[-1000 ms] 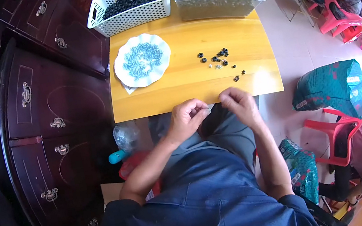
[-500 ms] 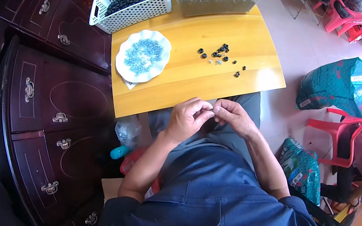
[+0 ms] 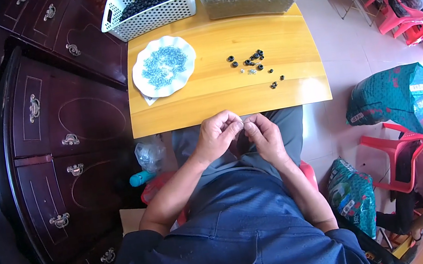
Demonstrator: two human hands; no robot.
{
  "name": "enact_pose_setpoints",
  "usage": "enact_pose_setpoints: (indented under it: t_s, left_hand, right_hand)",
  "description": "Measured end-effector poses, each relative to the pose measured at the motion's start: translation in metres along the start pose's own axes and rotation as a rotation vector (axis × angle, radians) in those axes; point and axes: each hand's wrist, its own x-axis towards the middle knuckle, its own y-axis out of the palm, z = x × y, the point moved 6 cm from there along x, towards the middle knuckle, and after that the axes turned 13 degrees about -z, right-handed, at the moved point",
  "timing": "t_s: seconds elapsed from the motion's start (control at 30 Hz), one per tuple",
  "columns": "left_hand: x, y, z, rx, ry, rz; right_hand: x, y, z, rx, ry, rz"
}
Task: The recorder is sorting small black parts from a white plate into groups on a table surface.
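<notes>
My left hand [image 3: 218,135] and my right hand [image 3: 266,135] meet above my lap, just off the table's near edge. Thumb and fingers are pinched together on both, tips nearly touching; whatever they hold is too small to make out. On the yellow wooden table [image 3: 180,112] lies a loose group of small black round parts [image 3: 254,59], with a few tiny shiny clear bits [image 3: 252,71] beside them. A white scalloped plate [image 3: 137,76] to the left bears many small bluish clear pieces [image 3: 163,66].
At the table's back stand a white perforated basket [image 3: 150,22] and a clear plastic bin [image 3: 251,1], both holding black parts. Dark wooden cabinets [image 3: 74,120] line the left. Green woven sacks [image 3: 389,104] and a red plastic chair [image 3: 386,151] stand right; other people sit beyond.
My right hand has turned a little, its fingers now more upright against the left fingertips. Both hands stay together in nearly the same place. The view has shifted slightly.
</notes>
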Motion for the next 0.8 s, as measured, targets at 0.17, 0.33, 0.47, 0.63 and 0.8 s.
enact_pose_setpoints:
  t_s: [0.17, 0.33, 0.47, 0.63, 0.8]
  left_hand:
    - [0.0, 0.001, 0.006, -0.032, -0.006, -0.01]
    - [-0.002, 0.001, 0.004, 0.029, 0.075, -0.063]
    - [-0.002, 0.0, -0.006, 0.031, 0.192, -0.111]
    - [0.003, 0.001, -0.009, 0.098, 0.174, -0.091]
    - [0.007, 0.003, -0.01, 0.116, 0.174, -0.096]
  right_hand:
    - [0.0, 0.003, 0.006, -0.066, 0.038, -0.022]
    - [-0.005, 0.011, -0.015, 0.204, 0.278, 0.105]
    - [-0.004, 0.014, -0.012, 0.326, 0.323, 0.095]
    - [-0.001, 0.01, -0.004, 0.233, 0.208, 0.037]
    - [-0.002, 0.001, 0.028, -0.213, -0.192, -0.122]
